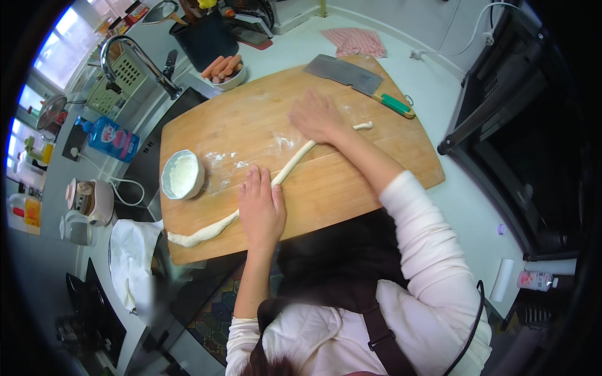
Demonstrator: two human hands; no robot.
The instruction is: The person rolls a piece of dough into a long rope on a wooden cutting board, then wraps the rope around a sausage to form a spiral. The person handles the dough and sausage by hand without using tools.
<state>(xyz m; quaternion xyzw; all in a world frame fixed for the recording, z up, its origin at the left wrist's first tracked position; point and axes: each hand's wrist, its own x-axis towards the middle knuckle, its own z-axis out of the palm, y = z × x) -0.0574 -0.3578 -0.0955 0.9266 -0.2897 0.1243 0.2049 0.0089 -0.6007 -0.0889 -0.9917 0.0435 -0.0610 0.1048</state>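
Observation:
A long thin rope of dough (297,160) runs slantwise across a floured wooden board (324,183). My left hand (260,202) lies flat over its middle, fingers close together and palm down. Farther up the rope, my right hand (316,115) is over it, blurred, with the palm facing the board. One end of the dough shows just past my right wrist; the thicker end rests near the board's lower left corner. What lies beneath each palm is hidden. A pale bowl of flour (182,175) stands on the board, left of my left hand.
A cleaver (345,75) with a green handle lies at the board's far right. Behind the board are a bowl of sausages (225,73) and a checked cloth (355,41). The faucet (141,56) and a blue bottle (110,137) are to the left, a black appliance (512,122) to the right.

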